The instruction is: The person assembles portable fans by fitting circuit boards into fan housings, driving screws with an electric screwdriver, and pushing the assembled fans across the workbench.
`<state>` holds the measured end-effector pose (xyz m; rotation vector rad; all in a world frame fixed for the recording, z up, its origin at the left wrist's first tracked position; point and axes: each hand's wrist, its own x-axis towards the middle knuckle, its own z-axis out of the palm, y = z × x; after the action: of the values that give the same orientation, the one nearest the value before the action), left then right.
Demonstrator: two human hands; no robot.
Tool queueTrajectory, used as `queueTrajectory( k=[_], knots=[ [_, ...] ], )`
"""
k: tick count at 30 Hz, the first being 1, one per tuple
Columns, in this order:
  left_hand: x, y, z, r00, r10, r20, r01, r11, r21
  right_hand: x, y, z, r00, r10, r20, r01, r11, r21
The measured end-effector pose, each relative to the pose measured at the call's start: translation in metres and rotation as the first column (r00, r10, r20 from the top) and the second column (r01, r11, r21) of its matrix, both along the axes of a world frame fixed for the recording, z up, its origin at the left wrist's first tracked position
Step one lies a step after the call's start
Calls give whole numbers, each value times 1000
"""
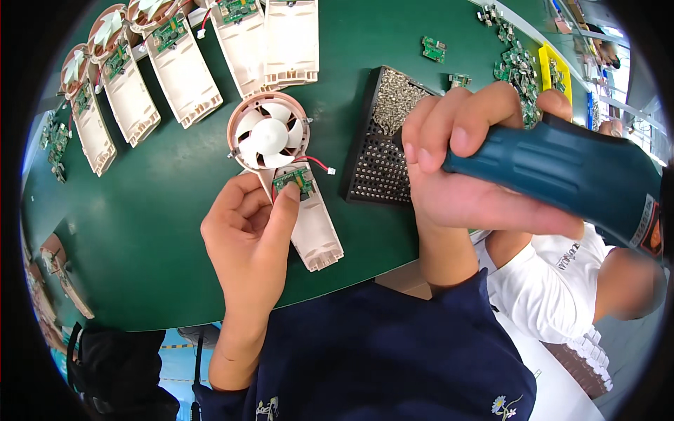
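My left hand (249,235) is closed on a beige fan housing (319,235) lying on the table, its thumb pressing a small green circuit board (293,181) in the handle part. The housing's round end holds a white fan blade (270,137), and a red wire with a white plug sticks out beside the board. Raised over the right side, my right hand (477,147) grips a dark teal electric screwdriver (554,168). Its front end is hidden behind my fingers, near a black screw tray (379,168) with loose screws at the top and rows of screws below.
Several similar fan housings (186,81) lie in a row at the far left. Loose circuit boards (519,67) and a yellow bin (554,70) are at the far right. A person in a white shirt (547,288) sits close to my right. The table (168,259) is green.
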<state>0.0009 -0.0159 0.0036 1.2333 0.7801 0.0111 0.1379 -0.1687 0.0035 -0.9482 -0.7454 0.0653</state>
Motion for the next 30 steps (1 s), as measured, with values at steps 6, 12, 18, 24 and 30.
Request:
queueTrajectory(
  k=[6, 12, 18, 24, 30],
  knots=[
    [3, 2, 0, 1000, -25, -10, 25, 999, -25, 11, 5, -2, 970, -167, -178, 171, 985, 6],
    [5, 6, 4, 999, -34, -32, 32, 997, -64, 8, -7, 2, 988, 155, -4, -155, 987, -30],
    [4, 8, 0, 999, -41, -35, 38, 996, -83, -15, 5, -1, 995, 21, 93, -17, 999, -37],
    [3, 11, 3, 996, -77, -55, 71, 992, -108, -38, 11, 45, 993, 21, 112, -19, 1000, -15],
    [2, 10, 0, 998, -49, -34, 45, 993, -113, -44, -4, 48, 995, 71, 67, -72, 997, 9]
  ],
)
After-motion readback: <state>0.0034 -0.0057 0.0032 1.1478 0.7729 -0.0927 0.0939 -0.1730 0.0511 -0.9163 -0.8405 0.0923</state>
